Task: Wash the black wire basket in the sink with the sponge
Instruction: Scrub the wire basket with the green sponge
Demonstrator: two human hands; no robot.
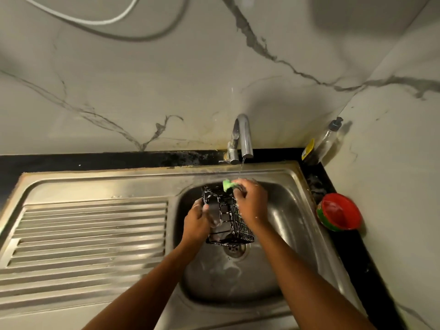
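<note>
Basket [232, 217] sat over the sink [281, 210] drain, near the basin's far edge. Left hand [196, 222] gripped its side; right hand [251, 201] pinched the sponge [228, 184] on its far rim.

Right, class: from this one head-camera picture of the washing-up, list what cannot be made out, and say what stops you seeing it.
- Most of the sponge: head view, covered by the right hand.
- The drain: head view, partly hidden by the black wire basket.
- The label on the bottle: head view, too small and dim to read.
- Fingertips of the left hand: head view, behind that basket.
</note>
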